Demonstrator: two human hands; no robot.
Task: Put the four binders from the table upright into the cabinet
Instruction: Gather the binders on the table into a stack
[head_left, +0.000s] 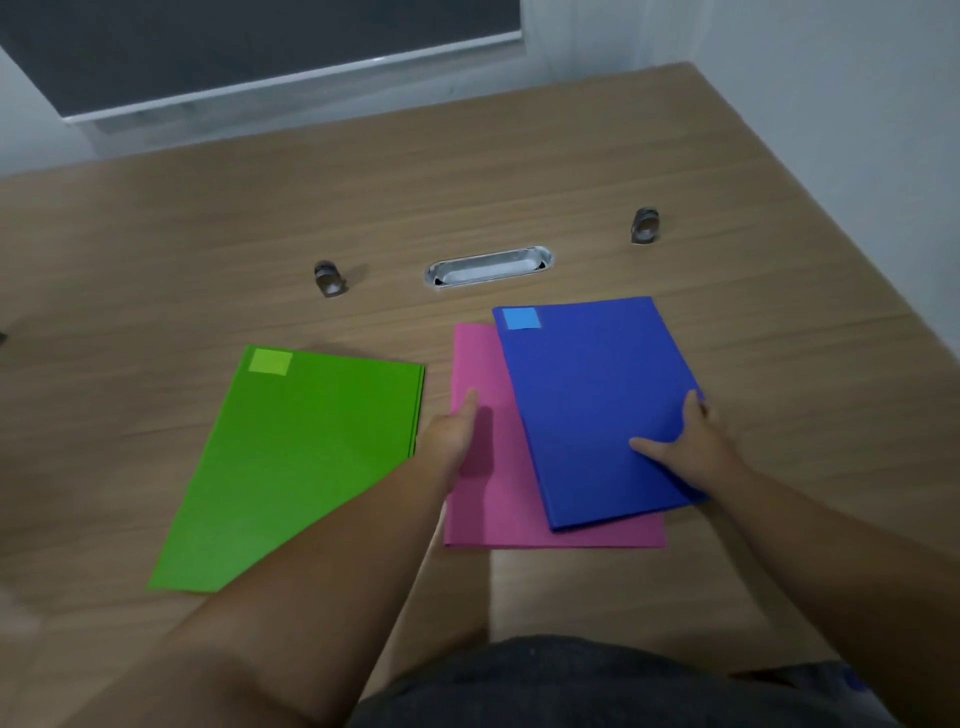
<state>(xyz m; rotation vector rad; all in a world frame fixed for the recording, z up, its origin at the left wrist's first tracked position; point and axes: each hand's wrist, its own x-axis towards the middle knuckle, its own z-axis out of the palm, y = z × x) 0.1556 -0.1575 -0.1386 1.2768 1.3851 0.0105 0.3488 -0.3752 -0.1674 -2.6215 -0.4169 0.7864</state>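
Three flat binders lie on the wooden table (519, 171). A green binder (291, 457) is at the left. A pink binder (493, 499) lies in the middle, partly covered by a blue binder (587, 395) resting askew on top of it. My left hand (452, 436) rests at the pink binder's left edge, thumb on its cover. My right hand (685, 447) grips the blue binder's right edge, thumb on top. No cabinet is in view.
A metal cable slot (488, 266) is set in the table behind the binders, with two small metal fittings (328, 278) (645, 224) either side. A window blind (249, 47) and white wall lie beyond the far edge.
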